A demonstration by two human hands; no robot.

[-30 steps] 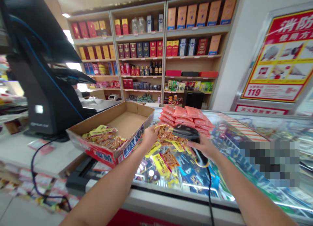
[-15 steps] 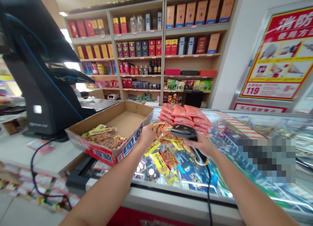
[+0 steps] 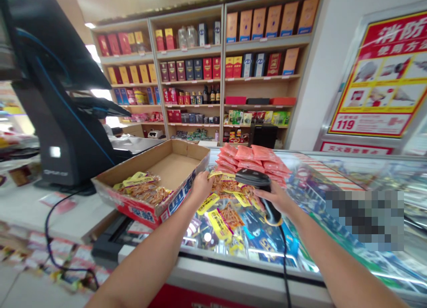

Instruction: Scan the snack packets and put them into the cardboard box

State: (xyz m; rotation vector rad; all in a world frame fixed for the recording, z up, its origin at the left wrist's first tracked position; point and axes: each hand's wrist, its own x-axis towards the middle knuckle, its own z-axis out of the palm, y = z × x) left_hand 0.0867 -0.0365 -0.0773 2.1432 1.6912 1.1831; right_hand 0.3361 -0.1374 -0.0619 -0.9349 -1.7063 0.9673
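My right hand (image 3: pixel 275 197) is wrapped round the handle of a black barcode scanner (image 3: pixel 254 178), whose head points left over the counter. Between the fingers of my left hand (image 3: pixel 202 186) is the edge of a yellow-topped snack packet (image 3: pixel 216 176), held close to the scanner's head. Several similar packets with brown sticks inside, one a yellow snack packet (image 3: pixel 224 222), lie on the glass counter (image 3: pixel 213 245) below my hands. More of these packets (image 3: pixel 143 187) fill the near left part of an open cardboard box (image 3: pixel 187 156) beside my left forearm.
Behind the scanner rises a stack of pink-orange packets (image 3: pixel 253 157). A black checkout terminal (image 3: pixel 63 121) stands at the left on a white counter (image 3: pixel 20 210). The scanner's cable (image 3: pixel 284 263) hangs over the front edge. Stocked shelves (image 3: pixel 190 46) line the back wall.
The scanner has shifted very slightly to the right and its handle stands a little more upright. My left hand keeps the packet in almost the same place.
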